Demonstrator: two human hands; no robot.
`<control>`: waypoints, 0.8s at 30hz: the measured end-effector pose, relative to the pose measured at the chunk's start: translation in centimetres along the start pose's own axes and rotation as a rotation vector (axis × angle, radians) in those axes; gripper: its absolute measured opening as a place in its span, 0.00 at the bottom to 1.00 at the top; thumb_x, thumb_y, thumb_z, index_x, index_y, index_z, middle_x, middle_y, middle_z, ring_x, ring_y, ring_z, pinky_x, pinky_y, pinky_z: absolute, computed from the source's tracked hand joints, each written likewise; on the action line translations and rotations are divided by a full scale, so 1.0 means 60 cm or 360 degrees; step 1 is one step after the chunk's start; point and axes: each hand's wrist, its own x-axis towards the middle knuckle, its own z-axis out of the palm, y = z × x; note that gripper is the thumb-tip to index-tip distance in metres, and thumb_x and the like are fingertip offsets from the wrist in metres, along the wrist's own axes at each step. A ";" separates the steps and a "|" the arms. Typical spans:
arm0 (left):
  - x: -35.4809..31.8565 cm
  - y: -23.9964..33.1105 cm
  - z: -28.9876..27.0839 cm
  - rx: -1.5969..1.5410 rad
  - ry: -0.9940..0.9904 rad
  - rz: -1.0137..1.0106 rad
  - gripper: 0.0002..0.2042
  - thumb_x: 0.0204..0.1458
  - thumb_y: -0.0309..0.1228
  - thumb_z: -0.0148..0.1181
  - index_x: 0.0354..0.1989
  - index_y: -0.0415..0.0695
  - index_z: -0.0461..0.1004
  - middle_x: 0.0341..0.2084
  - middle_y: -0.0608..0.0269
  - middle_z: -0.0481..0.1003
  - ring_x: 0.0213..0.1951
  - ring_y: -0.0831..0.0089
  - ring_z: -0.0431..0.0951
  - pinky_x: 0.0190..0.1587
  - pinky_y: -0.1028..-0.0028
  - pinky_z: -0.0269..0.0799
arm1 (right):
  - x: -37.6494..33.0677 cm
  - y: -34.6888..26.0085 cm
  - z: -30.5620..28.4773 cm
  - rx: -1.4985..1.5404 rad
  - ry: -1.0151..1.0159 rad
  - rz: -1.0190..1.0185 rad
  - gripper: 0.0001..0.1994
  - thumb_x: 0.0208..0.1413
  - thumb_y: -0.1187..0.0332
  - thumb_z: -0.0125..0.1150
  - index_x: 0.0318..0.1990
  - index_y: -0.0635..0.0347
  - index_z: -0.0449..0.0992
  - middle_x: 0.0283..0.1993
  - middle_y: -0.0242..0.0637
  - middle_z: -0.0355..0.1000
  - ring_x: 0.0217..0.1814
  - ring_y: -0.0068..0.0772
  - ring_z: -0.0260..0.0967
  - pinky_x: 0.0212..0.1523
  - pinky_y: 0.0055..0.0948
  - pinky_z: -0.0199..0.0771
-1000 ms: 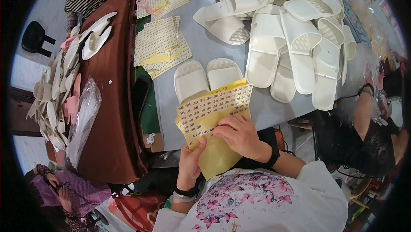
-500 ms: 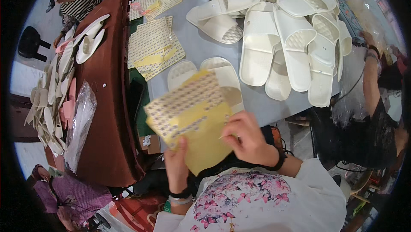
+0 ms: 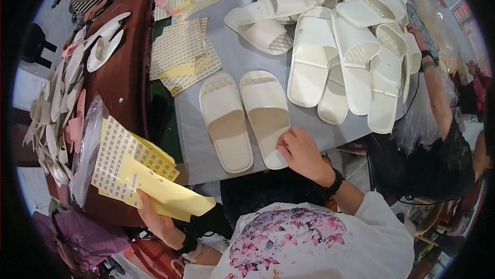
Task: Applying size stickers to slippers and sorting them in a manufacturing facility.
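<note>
A pair of cream slippers lies side by side on the grey table cover, the left slipper point(image 3: 231, 142) next to the right slipper point(image 3: 264, 111). Over the insole of the right one, near its edge, is my right hand point(image 3: 305, 158), its fingers pinched together. Whatever sits between those fingertips is too small or hidden to make out. My left hand point(image 3: 159, 223) grips several yellow sticker sheets point(image 3: 170, 194) by their lower edge, thumb on top. The sheets are held off to the left, past the table's edge, and carry rows of small printed labels.
A heap of cream slippers point(image 3: 356, 57) covers the table's far right. More sticker sheets point(image 3: 178, 47) lie at the far left. Beyond a brown padded surface point(image 3: 116, 73) are other slippers point(image 3: 105, 49) and clear plastic point(image 3: 88, 150). A co-worker's arm point(image 3: 435, 88) reaches in from the right.
My left hand has swung the sticker sheets down and left, uncovering the slipper pair. My pinched right hand has parted from the sheets and moved slightly right, to the right slipper.
</note>
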 end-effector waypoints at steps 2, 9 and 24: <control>0.001 0.007 -0.011 0.0020 0.0057 -0.0024 0.23 0.57 0.35 0.51 0.58 0.36 0.57 0.48 0.54 0.68 0.46 0.66 0.72 0.47 0.68 0.70 | 0.004 -0.009 0.001 -0.0121 0.0019 -0.0029 0.05 0.48 0.70 0.58 0.32 0.57 0.69 0.33 0.39 0.63 0.38 0.42 0.64 0.38 0.39 0.61; 0.023 0.024 -0.088 -0.0110 -0.0168 -0.0119 0.23 0.58 0.39 0.49 0.58 0.39 0.59 0.51 0.54 0.67 0.51 0.62 0.68 0.53 0.62 0.65 | 0.016 0.035 0.015 0.0441 0.0336 0.0243 0.07 0.50 0.76 0.54 0.37 0.62 0.67 0.35 0.42 0.65 0.32 0.42 0.67 0.33 0.34 0.68; 0.070 0.005 -0.122 0.0751 0.0119 0.0561 0.22 0.62 0.38 0.35 0.60 0.36 0.56 0.58 0.53 0.61 0.58 0.66 0.60 0.62 0.70 0.49 | 0.110 -0.061 0.094 -0.0305 -0.0175 -0.0225 0.30 0.48 0.57 0.59 0.56 0.62 0.61 0.55 0.65 0.54 0.60 0.66 0.48 0.60 0.57 0.45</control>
